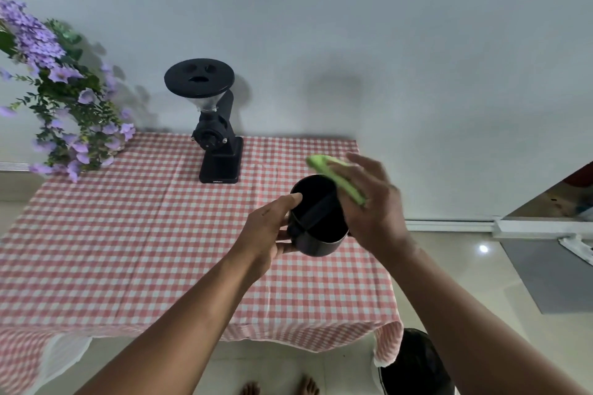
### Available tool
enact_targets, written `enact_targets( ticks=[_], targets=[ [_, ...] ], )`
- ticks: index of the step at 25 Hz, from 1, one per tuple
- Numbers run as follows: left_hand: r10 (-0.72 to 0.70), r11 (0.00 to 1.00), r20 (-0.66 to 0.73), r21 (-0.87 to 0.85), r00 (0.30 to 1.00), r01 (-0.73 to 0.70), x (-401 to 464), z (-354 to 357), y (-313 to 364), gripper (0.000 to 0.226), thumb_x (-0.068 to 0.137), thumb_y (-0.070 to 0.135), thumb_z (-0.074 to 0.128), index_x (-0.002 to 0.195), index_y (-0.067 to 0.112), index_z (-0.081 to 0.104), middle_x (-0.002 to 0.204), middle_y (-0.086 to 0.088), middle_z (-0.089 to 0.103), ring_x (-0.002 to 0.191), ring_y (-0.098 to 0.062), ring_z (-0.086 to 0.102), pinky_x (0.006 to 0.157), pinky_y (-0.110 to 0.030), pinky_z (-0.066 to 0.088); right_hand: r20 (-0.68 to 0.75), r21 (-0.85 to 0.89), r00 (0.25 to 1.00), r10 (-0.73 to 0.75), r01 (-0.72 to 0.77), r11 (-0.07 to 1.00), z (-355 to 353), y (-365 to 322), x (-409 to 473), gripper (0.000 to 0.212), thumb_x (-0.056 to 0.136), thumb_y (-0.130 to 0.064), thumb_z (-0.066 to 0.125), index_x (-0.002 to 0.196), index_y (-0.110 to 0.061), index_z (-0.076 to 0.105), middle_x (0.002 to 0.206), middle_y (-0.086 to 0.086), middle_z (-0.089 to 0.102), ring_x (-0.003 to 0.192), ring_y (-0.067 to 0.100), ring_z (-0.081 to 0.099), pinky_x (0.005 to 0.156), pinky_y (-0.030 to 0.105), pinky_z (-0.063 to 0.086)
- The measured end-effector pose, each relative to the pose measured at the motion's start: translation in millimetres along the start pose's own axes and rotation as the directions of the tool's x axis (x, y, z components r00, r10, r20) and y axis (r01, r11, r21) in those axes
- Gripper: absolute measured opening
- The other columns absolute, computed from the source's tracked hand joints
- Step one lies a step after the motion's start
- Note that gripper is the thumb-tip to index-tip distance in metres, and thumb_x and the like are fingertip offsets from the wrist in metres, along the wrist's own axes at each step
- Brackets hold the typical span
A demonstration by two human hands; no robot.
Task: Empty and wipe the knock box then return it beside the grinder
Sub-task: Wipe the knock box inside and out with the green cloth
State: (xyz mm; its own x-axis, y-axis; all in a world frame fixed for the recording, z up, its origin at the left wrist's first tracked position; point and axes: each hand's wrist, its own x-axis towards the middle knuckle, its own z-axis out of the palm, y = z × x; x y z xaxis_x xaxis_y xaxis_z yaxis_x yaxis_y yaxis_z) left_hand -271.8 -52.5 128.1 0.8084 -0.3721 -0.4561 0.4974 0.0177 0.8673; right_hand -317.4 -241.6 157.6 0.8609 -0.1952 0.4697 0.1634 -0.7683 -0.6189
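1. Two bare forearms reach forward from the bottom of the view, over a table (128, 234) covered in a red-and-white checked cloth.
2. The left hand (268, 229) grips the side of one black knock box (317, 218), thumb resting on the near-left rim, fingers wrapped round the wall below.
3. The knock box is held up above the right part of the table, tilted so its open mouth faces the viewer; one dark bar crosses the inside.
4. The right hand (372, 202) is at the box's right rim, fingers spread, pressing one folded green cloth (337, 178) against the rim's upper right edge. The cloth is blurred.
5. One black grinder (213, 125) stands upright at the back of the table, left of the box and well apart from it.
6. One spray of purple flowers (57, 86) hangs over the table's back left corner.
7. One dark round bin (417, 365) sits on the floor by the table's front right corner.
8. Two bare feet (279, 388) show at the bottom edge.
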Motion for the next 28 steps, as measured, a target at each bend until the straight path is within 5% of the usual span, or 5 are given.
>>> enact_targets(
  ticks=[2,7,15,19,28],
  targets=[
    [0.016,1.000,-0.005,0.011,1.000,-0.016,2,-2,3,0.031,0.102,0.039,0.065,0.116,0.016,0.078,0.107,-0.009,0.078,0.097,-0.028,0.074,0.083,-0.044,0.063,0.177,-0.017,0.983,-0.055,0.059,0.998,7,2,1,0.040,0.093,-0.010,0.070,0.132,-0.015,0.070,0.138,0.002,0.070,0.129,0.020,0.063,0.110,0.033,0.052],
    [-0.011,0.984,-0.090,-0.180,0.996,-0.006,6,2,2,0.035,0.100,0.042,0.064,0.118,0.014,0.075,0.106,-0.013,0.068,0.097,-0.029,0.065,0.088,-0.050,0.060,0.037,0.430,0.937,0.347,-0.328,0.841,8,4,-12,0.027,0.104,-0.012,0.062,0.124,-0.025,0.074,0.093,-0.010,0.075,0.083,0.004,0.067,0.077,0.033,0.055],
    [-0.100,0.886,-0.066,-0.459,0.993,0.059,12,14,16,0.048,0.097,0.043,0.069,0.133,0.012,0.067,0.115,-0.020,0.067,0.108,-0.040,0.071,0.100,-0.066,0.059,-0.070,0.280,0.991,0.112,-0.088,0.956,27,-19,-60,0.053,0.097,0.008,0.062,0.147,-0.009,0.059,0.148,-0.006,0.062,0.140,0.014,0.059,0.110,0.026,0.051],
    [-0.084,0.953,0.011,-0.291,0.996,0.084,8,18,30,0.036,0.097,0.033,0.070,0.128,0.015,0.067,0.114,-0.021,0.066,0.103,-0.041,0.071,0.106,-0.066,0.056,-0.043,0.512,0.946,0.322,-0.256,0.820,22,6,-14,0.042,0.106,-0.007,0.055,0.146,-0.015,0.062,0.151,-0.001,0.061,0.141,0.008,0.056,0.116,0.037,0.048],
    [-0.007,0.974,-0.017,-0.225,1.000,0.003,10,26,42,0.030,0.101,0.041,0.067,0.123,0.021,0.067,0.114,-0.018,0.070,0.106,-0.038,0.073,0.108,-0.064,0.055,-0.085,0.589,0.947,0.310,-0.203,0.782,28,0,-33,0.040,0.106,-0.005,0.054,0.144,-0.012,0.062,0.148,0.009,0.064,0.136,0.023,0.060,0.114,0.041,0.049]
  ],
)
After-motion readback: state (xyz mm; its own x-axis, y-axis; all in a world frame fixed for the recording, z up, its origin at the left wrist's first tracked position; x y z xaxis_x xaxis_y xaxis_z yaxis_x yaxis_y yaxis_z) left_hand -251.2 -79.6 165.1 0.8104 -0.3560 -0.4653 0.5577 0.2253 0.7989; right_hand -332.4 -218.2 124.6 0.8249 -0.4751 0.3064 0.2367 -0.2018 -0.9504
